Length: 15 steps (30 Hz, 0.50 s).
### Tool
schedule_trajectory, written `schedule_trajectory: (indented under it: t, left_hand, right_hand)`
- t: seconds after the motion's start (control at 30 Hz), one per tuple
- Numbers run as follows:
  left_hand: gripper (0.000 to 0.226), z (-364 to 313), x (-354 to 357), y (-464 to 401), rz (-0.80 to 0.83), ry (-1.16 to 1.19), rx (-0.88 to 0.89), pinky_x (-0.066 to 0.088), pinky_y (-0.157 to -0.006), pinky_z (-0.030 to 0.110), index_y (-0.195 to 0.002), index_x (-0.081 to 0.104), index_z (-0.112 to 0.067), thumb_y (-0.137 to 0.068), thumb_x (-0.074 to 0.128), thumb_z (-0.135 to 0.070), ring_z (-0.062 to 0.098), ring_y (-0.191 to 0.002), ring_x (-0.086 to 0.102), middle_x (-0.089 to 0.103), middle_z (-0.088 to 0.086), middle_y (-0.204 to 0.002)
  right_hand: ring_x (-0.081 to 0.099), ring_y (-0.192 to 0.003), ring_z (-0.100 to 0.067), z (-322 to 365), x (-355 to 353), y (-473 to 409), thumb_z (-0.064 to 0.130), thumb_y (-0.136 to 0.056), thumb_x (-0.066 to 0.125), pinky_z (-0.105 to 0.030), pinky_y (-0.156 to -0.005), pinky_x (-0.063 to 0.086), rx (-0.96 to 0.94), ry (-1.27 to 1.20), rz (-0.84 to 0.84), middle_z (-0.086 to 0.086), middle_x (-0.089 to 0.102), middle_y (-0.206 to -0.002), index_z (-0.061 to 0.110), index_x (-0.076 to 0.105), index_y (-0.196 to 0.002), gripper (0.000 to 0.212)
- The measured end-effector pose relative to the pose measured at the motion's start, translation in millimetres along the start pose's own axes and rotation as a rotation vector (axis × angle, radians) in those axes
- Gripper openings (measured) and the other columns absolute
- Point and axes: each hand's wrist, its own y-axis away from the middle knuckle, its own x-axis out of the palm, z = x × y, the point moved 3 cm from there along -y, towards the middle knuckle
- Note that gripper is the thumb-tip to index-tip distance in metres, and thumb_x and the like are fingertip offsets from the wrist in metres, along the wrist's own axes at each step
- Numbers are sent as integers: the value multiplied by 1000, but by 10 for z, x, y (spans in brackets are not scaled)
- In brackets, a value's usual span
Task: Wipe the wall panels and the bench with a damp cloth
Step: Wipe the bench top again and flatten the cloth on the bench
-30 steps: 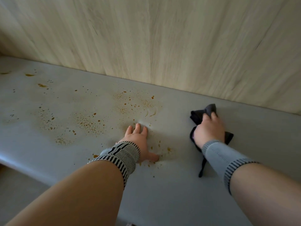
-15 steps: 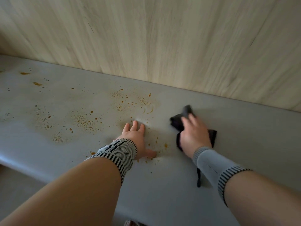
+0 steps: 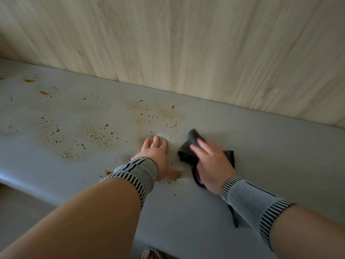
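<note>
Left hand (image 3: 156,157): lies flat on the tabletop (image 3: 280,156), palm down, fingers (image 3: 155,142) straight and spread a little, thumb out to the right; it holds nothing. A striped knit wrist sleeve (image 3: 138,173) covers the wrist.
Right hand (image 3: 212,166): rests on top of the cloth (image 3: 188,152), pressing it onto the tabletop. The fingers are blurred; they look laid over the cloth and only lightly bent, and whether they pinch it cannot be told. A grey knit wrist sleeve (image 3: 250,200) with striped edges covers the wrist.
Cloth: dark, bunched, lying on the tabletop just right of the left hand and not touching it. One corner sticks out past the fingertips toward the wall, another edge shows right of the hand. A thin dark strap (image 3: 233,215) trails from under the wrist toward the near edge.
Tabletop: a grey bench surface running left to right, its far edge meeting the wall panel (image 3: 186,43).
Stains (image 3: 97,135): orange-brown spots and fine speckles scattered over the left and middle of the tabletop, some around the left hand, with two curved smears (image 3: 172,124) just beyond the cloth. The part right of the cloth looks plain grey.
Wall panel: pale wood grain, upright behind the tabletop.
Foot (image 3: 152,254): toes in a sandal at the bottom edge, below the near edge of the tabletop.
</note>
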Motion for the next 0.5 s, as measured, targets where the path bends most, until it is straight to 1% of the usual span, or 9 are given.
schedule_trajectory:
  t: [0.03,0.07,0.1,0.17,0.23,0.3,0.33,0.43,0.5]
  left_hand:
    - [128,6,-1,8,-4,3,-1,22,-119,57,-156,-13,-24,-70,65,-77,29,-151,-13,-19,-3,-163]
    - [128,6,-2,17,-3,9,-4,22,-119,57,-156,-13,-25,-70,66,-77,29,-151,-13,-19,-3,-163]
    - [127,9,3,27,-1,15,-8,22,-119,57,-156,-13,-25,-70,66,-76,28,-151,-13,-20,-4,-163]
    - [126,9,7,48,0,29,-15,21,-119,58,-156,-13,-27,-71,65,-76,26,-151,-14,-21,-5,-163]
    - [123,1,6,95,-3,49,-21,21,-119,58,-156,-12,-29,-72,65,-76,24,-151,-15,-20,-7,-163]
    - [118,-10,-7,157,-17,50,-14,21,-118,60,-157,-8,-30,-75,63,-74,23,-151,-13,-16,-7,-164]
    - [114,-16,-15,201,-28,46,-2,21,-118,60,-157,-5,-29,-76,62,-73,23,-152,-11,-13,-6,-165]
    - [104,-5,-44,357,-70,4,54,22,-120,53,-158,7,-25,-81,59,-71,24,-152,-4,-3,-3,-166]
    - [99,71,-37,474,-79,-20,63,21,-121,49,-158,10,-24,-83,58,-68,23,-153,-3,-3,-2,-166]
  right_hand:
    - [10,-148,-18,0,-12,49,10,-95,44,-32,-121,6,-91,14,57,1,15,-162,21,30,-151,59]
    - [10,-148,-16,-84,-54,62,8,-95,46,-30,-121,5,-118,18,89,3,15,-162,23,32,-151,60]
    - [13,-148,-15,-202,-100,57,7,-94,46,-27,-121,6,-77,10,95,3,16,-162,23,34,-150,59]
    - [21,-145,-19,-443,-196,44,8,-94,45,-25,-118,12,132,-35,-4,0,21,-160,19,40,-147,54]
    - [22,-143,-24,-484,-219,67,13,-97,40,-32,-119,16,372,-32,-120,-3,23,-159,15,38,-148,50]
    - [15,-144,-26,-301,-147,113,16,-99,36,-39,-120,15,450,-14,-138,-4,17,-161,16,31,-150,51]
    - [11,-146,-26,-156,-84,147,16,-99,35,-39,-120,13,386,-12,-116,-3,14,-161,17,28,-151,52]
    - [8,-149,-23,121,48,324,13,-96,44,-34,-121,7,-22,-4,16,0,11,-162,19,27,-152,59]
    - [27,-144,-33,32,36,393,6,-83,61,-39,-118,16,-198,68,105,-9,28,-157,13,43,-145,66]
